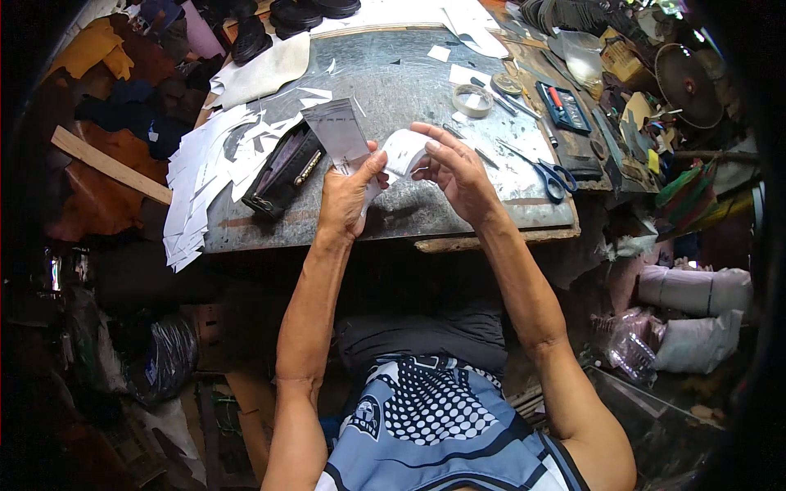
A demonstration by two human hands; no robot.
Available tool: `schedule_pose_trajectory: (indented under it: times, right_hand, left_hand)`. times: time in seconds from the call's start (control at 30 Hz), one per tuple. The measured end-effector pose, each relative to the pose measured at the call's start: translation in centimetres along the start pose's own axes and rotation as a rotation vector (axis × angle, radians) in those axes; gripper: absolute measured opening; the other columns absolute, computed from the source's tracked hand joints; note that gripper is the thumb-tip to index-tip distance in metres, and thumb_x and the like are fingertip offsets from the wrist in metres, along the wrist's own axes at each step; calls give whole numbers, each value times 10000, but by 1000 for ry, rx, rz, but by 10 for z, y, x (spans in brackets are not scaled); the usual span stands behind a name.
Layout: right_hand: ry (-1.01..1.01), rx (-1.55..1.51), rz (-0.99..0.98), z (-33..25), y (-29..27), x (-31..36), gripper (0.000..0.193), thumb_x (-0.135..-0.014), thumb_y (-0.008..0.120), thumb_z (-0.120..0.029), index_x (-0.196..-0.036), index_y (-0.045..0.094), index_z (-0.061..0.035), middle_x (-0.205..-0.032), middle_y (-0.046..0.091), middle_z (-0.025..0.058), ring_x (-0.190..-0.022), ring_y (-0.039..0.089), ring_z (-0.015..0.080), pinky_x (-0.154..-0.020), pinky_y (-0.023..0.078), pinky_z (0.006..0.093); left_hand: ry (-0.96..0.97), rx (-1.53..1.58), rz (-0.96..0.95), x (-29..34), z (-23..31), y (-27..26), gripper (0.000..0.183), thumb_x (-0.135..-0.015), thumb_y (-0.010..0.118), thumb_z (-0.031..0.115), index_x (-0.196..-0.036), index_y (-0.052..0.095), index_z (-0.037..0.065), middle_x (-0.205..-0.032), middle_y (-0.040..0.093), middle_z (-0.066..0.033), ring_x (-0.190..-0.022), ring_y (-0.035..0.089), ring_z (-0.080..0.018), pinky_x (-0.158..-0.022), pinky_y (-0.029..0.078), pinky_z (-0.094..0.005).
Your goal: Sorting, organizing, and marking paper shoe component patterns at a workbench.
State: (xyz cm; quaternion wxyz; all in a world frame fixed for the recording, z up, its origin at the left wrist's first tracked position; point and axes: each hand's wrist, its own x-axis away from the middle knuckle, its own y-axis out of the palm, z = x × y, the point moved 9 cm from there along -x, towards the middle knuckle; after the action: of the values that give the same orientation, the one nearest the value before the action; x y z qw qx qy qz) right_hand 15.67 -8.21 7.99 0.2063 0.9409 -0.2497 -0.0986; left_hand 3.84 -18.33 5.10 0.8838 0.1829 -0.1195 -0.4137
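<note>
My left hand [348,196] is closed around a stiff greyish-white card piece [336,131], which stands up above the thumb. Between my two hands a white paper strip [401,153] bends in a curve. Its near end is under my left thumb, and its far end is pinched by my right hand [458,168]. How the strip and the card meet is hidden behind my left fingers. Just left of my left hand lies a black bag or purse [286,170] with a gold-coloured piece on its side.
White paper sheets and offcuts [196,180] cover the worktable's [385,82] left side. To the right are scissors [550,176], a tape roll [472,101] and a blue tool case [563,106]. A wooden strip [110,164] juts from the left; a fan [689,86] stands far right.
</note>
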Motion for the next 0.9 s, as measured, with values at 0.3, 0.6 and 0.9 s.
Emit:
schedule_pose_trajectory:
  times: [0.3, 0.6, 0.9]
  right_hand:
    - [-37, -45, -107, -5, 19, -5, 622, -816, 499, -73, -1404, 331, 36, -1304, 494, 228, -1177, 525, 259, -1005, 424, 386]
    - [-69, 45, 112, -3, -5, -8, 302, -923, 485, -160, -1160, 581, 2, -902, 665, 97, -837, 645, 158, -751, 533, 273]
    - [-503, 1202, 197, -26, 42, 6, 365, -834, 493, -20, -1194, 538, 16, -1012, 588, 179, -802, 614, 304, -726, 517, 399]
  left_hand:
    - [2, 24, -3, 7, 3, -3, 348, -821, 751, 148, -1093, 571, 28, -905, 625, -54, -750, 607, -140, -644, 517, -283]
    - [-76, 27, -67, 7, -7, 6, 346, -853, 722, 280, -1032, 590, 15, -764, 636, -44, -678, 615, -114, -595, 512, -250]
    - [13, 73, -85, 11, -16, 15, 404, -839, 738, 339, -1036, 591, 18, -806, 599, -24, -662, 573, -97, -574, 483, -232]
